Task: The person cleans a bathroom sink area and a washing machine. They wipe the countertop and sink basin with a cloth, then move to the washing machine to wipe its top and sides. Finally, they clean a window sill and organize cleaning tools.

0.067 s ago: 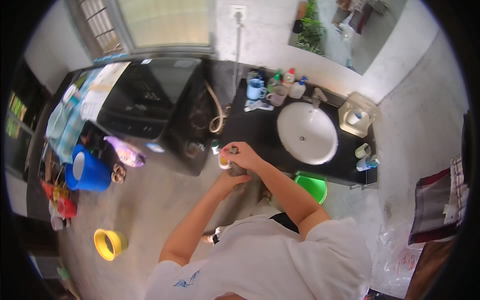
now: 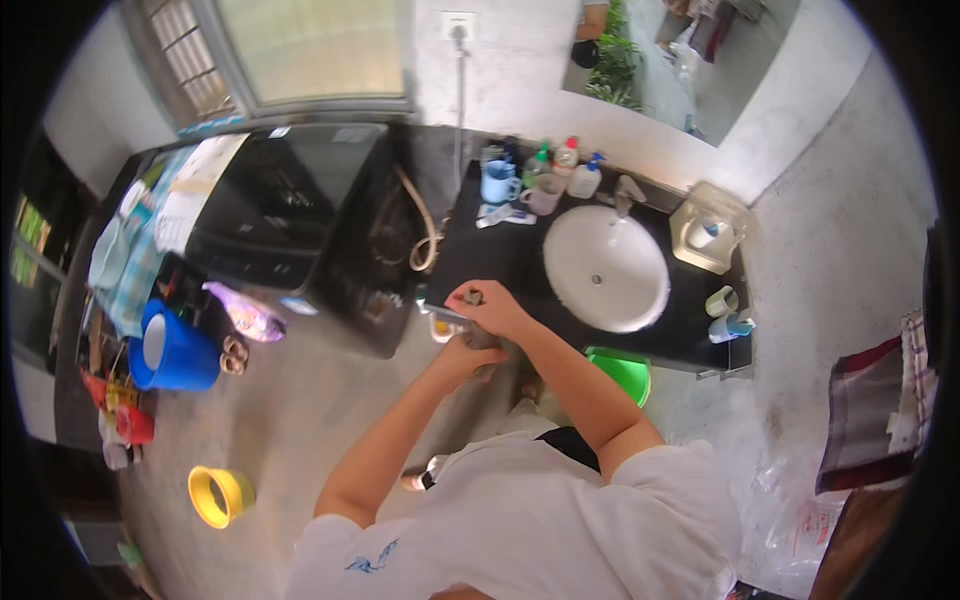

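Note:
Both my hands are together at the left front corner of the black counter. My right hand is above, with its fingers curled over a small greyish thing that looks soft, perhaps a cloth. Just below, my left hand closes round the lower part of the same thing. My fingers hide most of it. Beyond my hands, partly behind the counter's edge, is a small white container with something yellow in it.
A white oval basin with a faucet is set in the counter; cups and pump bottles stand behind. A black washing machine stands left. Floor items include a green basin, yellow bucket and blue bucket.
The view has turned slightly, so the counter and washing machine sit a little farther left. The counter's edge covers more of the white container. My hands keep nearly the same grip.

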Available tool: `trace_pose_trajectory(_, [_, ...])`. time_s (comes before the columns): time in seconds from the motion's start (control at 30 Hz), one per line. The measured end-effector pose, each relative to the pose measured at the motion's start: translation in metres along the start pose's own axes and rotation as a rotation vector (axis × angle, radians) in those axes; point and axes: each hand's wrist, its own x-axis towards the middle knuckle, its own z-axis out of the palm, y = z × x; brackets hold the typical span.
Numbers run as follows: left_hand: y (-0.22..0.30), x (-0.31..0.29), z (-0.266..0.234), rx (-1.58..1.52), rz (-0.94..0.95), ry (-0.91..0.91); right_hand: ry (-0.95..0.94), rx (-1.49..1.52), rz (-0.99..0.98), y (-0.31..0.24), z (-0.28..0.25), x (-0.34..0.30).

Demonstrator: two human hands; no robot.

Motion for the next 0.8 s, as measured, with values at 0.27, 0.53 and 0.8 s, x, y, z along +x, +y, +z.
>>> trace_pose_trajectory(0.27, [-0.006,0.232,0.164,0.668,0.238,-0.005,0.401,-0.364,0.253,0.149,-0.201,0.012])
trace_pose_trajectory(0.53, [0.001,0.322,0.238,1.108,0.215,0.082,0.508,-0.36,0.62,0.253,-0.276,0.032])
trace_pose_trajectory(0.8, [-0.033,0.374,0.245,1.293,0.161,-0.05,0.481,-0.226,0.854,0.312,-0.287,0.028])
